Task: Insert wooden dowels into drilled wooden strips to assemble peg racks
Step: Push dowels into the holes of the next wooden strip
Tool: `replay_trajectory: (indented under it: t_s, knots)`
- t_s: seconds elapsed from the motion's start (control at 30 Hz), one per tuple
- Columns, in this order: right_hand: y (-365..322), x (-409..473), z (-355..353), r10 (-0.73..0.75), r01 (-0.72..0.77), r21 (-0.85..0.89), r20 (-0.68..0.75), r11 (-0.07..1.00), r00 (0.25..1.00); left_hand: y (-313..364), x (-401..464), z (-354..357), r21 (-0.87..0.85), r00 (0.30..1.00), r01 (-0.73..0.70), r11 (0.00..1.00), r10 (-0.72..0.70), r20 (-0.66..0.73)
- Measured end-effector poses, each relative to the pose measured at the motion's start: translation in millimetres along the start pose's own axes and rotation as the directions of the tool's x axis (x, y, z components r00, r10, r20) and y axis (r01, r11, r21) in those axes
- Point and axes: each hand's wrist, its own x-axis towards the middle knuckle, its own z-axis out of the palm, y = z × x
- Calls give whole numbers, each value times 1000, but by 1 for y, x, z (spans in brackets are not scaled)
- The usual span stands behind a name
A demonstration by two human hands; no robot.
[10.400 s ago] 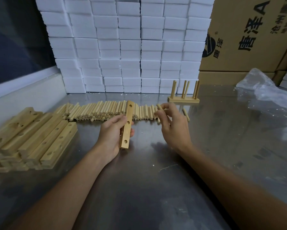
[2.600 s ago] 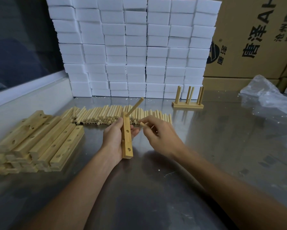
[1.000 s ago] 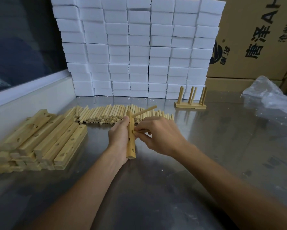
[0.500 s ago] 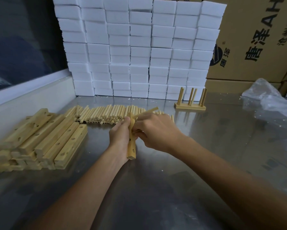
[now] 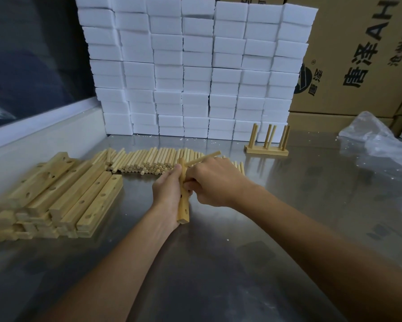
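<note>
My left hand (image 5: 167,194) grips a drilled wooden strip (image 5: 183,210) standing on end on the steel table. One dowel (image 5: 203,158) sticks out of the strip's top hole, slanting up to the right. My right hand (image 5: 215,182) is curled against the strip's middle, holding a second dowel there; that dowel is almost wholly hidden by the fingers. A row of loose dowels (image 5: 146,160) lies behind the hands. A finished rack (image 5: 266,149) with several upright dowels stands at the back right.
A stack of drilled strips (image 5: 55,196) lies at the left. A wall of white foam blocks (image 5: 195,66) closes the back, with cardboard boxes (image 5: 362,54) beside it. Crumpled clear plastic (image 5: 376,138) sits at the far right. Steel table (image 5: 218,263) in front.
Over ten seconds a dowel went into the strip's top hole. In the last second my right hand closed in on the strip's middle with a second dowel; the strip stays put.
</note>
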Motion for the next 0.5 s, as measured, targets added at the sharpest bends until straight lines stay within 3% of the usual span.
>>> replay_trajectory:
  t_s: [0.2,0.5]
  knots:
    - [5,-7,1,-20,19,53,19,998,1000,0,1,0,38,1000,-3,999,2,28]
    - [2,3,4,15,-16,-58,-13,998,1000,1,1,-1,66,1000,-16,998,16,2]
